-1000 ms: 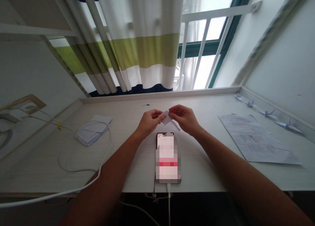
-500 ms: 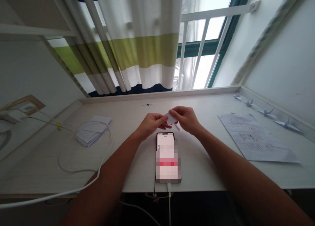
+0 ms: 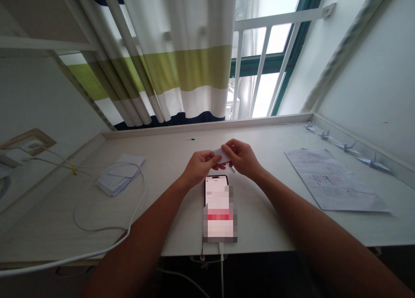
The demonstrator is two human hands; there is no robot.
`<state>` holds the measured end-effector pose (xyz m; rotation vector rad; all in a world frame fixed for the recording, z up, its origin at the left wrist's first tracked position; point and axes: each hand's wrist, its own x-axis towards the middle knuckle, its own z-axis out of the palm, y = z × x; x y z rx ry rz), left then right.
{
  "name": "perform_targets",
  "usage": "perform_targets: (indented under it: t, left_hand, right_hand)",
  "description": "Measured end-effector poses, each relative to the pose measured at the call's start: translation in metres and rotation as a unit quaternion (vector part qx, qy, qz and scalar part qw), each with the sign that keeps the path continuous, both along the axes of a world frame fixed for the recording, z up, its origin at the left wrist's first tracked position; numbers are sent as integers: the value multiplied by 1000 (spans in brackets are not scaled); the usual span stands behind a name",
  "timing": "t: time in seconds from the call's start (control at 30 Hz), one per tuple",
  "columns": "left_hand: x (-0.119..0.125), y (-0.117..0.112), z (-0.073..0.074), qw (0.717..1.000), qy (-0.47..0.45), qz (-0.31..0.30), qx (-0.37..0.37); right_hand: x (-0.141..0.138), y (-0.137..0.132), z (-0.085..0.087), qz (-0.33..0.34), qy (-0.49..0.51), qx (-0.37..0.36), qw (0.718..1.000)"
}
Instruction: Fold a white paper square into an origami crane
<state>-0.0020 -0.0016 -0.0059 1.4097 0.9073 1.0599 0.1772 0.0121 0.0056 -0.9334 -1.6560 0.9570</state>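
Note:
A small folded piece of white paper (image 3: 221, 155) is held up over the white desk, pinched between both hands. My left hand (image 3: 201, 165) grips its left side with thumb and fingers. My right hand (image 3: 241, 156) has the upper right part between thumb and forefinger, and its fingers hide some of the paper. Just below the hands lies a phone (image 3: 216, 198) with a lit, partly blurred screen and a cable at its lower end. A thin white stick-like thing shows partly beneath my right hand; its kind is unclear.
On the left, white cables (image 3: 146, 190) cross near a stack of white paper sheets (image 3: 120, 177). At right lie printed sheets (image 3: 330, 181), with several folded paper cranes (image 3: 373, 162) along the desk's raised edge. A small blue item (image 3: 193, 139) rests near the back.
The paper has turned slightly in my hands, and my left fingers sit a little further over its lower edge. The whole view has shifted slightly.

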Motion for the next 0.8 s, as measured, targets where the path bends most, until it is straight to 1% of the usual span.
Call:
perform_targets:
  t: [0.1,0.27,0.43,0.5,0.57,0.6,0.63,0.7,0.8]
  left_hand:
    - [1,0,-1,1000,6,-7,13]
    - [-1,0,-1,1000,-11,-2,14]
    - [-2,2,-3,1000,-15,-14,-4]
    - [-3,5,-5,1000,-21,-2,-3]
    - [-5,9,-8,999,-16,33,1]
    - [-7,12,-9,999,-10,51,0]
    - [-8,14,-11,998,-4,65,-2]
    - [-11,19,-14,995,0,97,-1]
    - [-13,23,-19,993,1,114,-6]
  right_hand:
    - [1,1,0,0,7,13,1000]
    - [1,3,-2,29,31,-35,998]
    - [0,4,-5,4,16,-29,999]
    - [1,8,-6,-19,-8,-15,1000]
    - [6,13,-9,-51,-62,4,997]
    - [9,16,-10,-71,-105,15,992]
    - [12,19,-11,-75,-168,30,982]
    - [19,23,-13,-80,-287,51,953]
    - [25,25,-16,-95,-369,42,924]
